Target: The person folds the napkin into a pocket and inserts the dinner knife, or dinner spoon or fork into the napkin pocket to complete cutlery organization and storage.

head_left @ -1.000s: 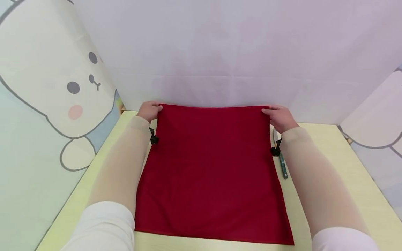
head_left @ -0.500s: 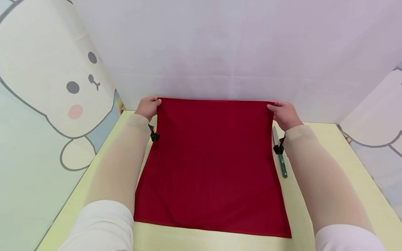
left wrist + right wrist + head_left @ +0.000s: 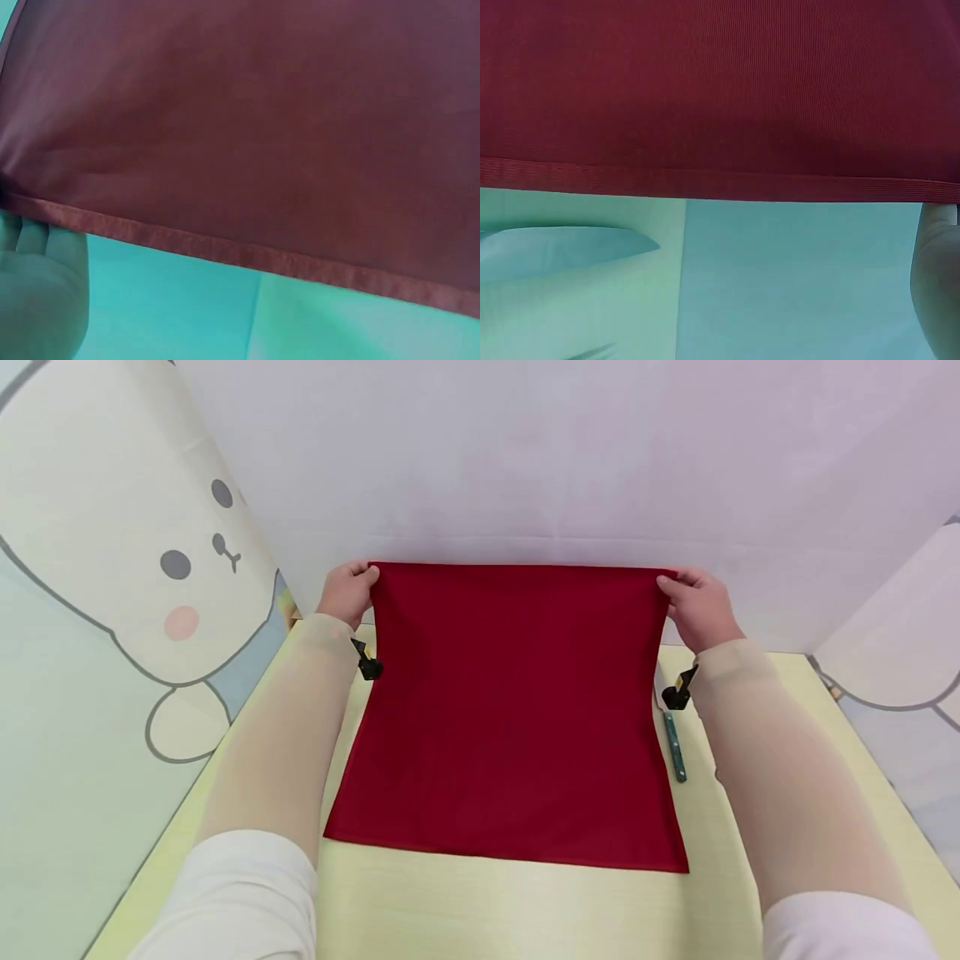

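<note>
A dark red cloth (image 3: 517,718) with hemmed edges hangs spread between both hands, its far edge lifted and its near edge low over the table. My left hand (image 3: 348,595) pinches the far left corner between thumb and fingers. At the far right corner my right hand (image 3: 701,608) pinches the cloth the same way. In the left wrist view the hemmed side of the cloth (image 3: 262,150) crosses the frame above part of the left hand (image 3: 41,292). Most of the right hand (image 3: 937,277) is cut off in the right wrist view.
A knife with a green handle (image 3: 675,747) lies on the pale yellow table (image 3: 480,910), right of the cloth. Its blade (image 3: 562,251) shows in the right wrist view. A pale curtain (image 3: 525,452) stands behind, and a cartoon-printed panel (image 3: 112,635) rises on the left.
Both hands have risen and moved slightly apart, lifting the far edge of the cloth. The near edge has slid away from me, uncovering more of the table in front.
</note>
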{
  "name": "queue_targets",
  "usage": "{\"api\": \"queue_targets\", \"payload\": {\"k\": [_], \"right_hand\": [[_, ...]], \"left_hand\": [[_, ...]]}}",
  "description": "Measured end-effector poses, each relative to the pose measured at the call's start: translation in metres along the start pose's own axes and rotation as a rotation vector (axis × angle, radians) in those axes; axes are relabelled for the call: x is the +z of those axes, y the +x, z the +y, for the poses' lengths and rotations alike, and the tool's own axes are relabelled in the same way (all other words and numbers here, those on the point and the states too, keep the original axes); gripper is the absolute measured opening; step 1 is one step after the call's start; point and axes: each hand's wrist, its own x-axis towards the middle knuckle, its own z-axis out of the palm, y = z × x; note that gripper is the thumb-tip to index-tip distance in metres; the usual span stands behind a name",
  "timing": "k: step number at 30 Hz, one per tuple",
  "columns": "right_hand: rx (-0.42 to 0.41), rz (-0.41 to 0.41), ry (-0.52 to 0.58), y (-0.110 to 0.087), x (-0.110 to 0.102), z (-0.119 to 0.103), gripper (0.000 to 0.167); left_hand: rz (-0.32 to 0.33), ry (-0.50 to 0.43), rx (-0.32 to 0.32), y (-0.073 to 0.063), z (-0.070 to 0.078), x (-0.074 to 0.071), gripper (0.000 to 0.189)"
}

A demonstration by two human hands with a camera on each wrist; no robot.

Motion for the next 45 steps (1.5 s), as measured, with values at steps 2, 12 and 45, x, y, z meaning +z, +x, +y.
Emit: {"api": "queue_targets", "payload": {"k": [2,12,45], "right_hand": [[-0.012,-0.013,0.021,-0.002,0.000,-0.003,0.006],[-0.025,-0.090,-0.190,-0.028,-0.027,0.004,0.012],[-0.439,-0.626,-1.450,-0.160,-0.034,0.062,0.021]], "left_hand": [[-0.008,-0.015,0.016,-0.002,0.002,-0.001,0.021],[-0.174,0.181,0.030,-0.015,-0.016,-0.017,0.025],[-0.591,1.423,0.649,-0.116,-0.104,-0.057,0.024]]}}
